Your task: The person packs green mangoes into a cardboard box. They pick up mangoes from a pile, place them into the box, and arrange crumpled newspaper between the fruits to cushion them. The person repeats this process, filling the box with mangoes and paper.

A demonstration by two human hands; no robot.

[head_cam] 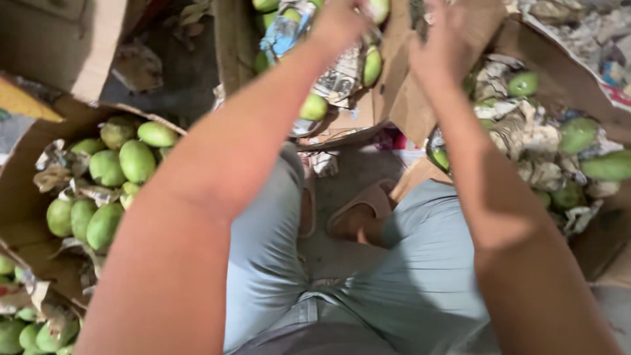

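My left hand (pixel 338 23) reaches up into the cardboard box (pixel 358 121) ahead of me, which holds green mangoes (pixel 314 106) and crumpled newspaper. A pale green mango (pixel 379 9) lies right at its fingertips. Motion blur hides whether the fingers grip it. My right hand (pixel 442 39) is raised beside it with fingers spread, against the brown cardboard flap (pixel 483 20) between the middle box and the right one. It holds nothing that I can see.
A box (pixel 26 223) of green mangoes (pixel 137 160) in paper stands at my left, another (pixel 565 72) with mangoes (pixel 524 83) and newspaper at my right. More mangoes (pixel 26 335) lie at bottom left. My sandalled foot (pixel 358 213) rests on the floor between my knees.
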